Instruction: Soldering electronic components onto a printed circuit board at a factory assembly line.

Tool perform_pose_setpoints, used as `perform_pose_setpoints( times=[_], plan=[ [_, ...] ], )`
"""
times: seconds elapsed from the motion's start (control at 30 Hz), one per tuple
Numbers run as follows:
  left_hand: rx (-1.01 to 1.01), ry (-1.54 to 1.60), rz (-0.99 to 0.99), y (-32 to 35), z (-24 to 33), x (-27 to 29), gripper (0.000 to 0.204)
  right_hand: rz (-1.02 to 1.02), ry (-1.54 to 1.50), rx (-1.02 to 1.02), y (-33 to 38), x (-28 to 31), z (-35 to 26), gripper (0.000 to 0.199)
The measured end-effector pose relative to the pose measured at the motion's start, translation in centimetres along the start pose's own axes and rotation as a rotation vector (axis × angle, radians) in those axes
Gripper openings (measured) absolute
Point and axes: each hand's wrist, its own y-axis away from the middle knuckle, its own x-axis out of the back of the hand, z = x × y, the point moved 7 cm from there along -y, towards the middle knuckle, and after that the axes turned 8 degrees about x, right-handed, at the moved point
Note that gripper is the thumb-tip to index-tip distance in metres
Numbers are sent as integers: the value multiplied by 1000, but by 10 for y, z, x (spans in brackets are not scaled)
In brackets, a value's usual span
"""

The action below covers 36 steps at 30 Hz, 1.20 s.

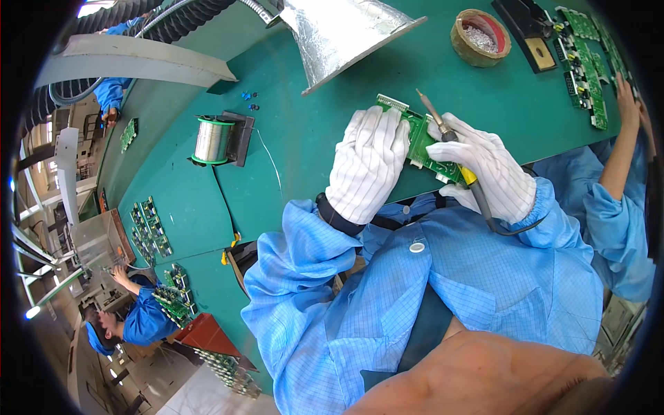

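Note:
Both my hands wear white striped gloves. My left hand (369, 164) is closed over the left side of a green circuit board (420, 144), covering part of it; its thumb is hidden. White connectors show along the board's edges. My right hand (492, 164) is wrapped round a soldering iron (449, 134) with a black and yellow handle. Its metal tip points up and left, above the board's far edge and apart from it. The iron's cord runs down past my right wrist.
A solder wire spool (213, 140) stands on the green table at left. Beyond the board are a silver fume hood (346, 38), a round tub (467, 52) and an iron stand with a sponge (539, 54). More boards (586, 69) lie right, beside a co-worker's arm (622, 131).

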Motion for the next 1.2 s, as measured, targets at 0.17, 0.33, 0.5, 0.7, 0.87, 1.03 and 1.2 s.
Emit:
perform_pose_setpoints(
  times=[0.17,0.33,0.5,0.7,0.87,1.03,1.2],
  plan=[
    [-2,1,21,2,3,-5,46,-27,13,14,0,-3,1,64],
    [-64,-3,-30,1,3,-9,40,-46,35,65,-2,10,4,64],
    [-41,-4,-94,-1,5,-9,41,141,-54,99,-25,61,26,71],
    [-44,35,-136,3,1,-11,41,225,-472,4,-52,56,45,35],
    [-60,21,-162,-1,3,-9,45,274,-231,123,-60,29,47,22],
    [-86,20,-175,2,4,-10,47,277,-155,95,-53,24,46,18],
    [-75,23,-164,0,3,-10,46,245,-184,94,-54,21,48,18]
  ],
)
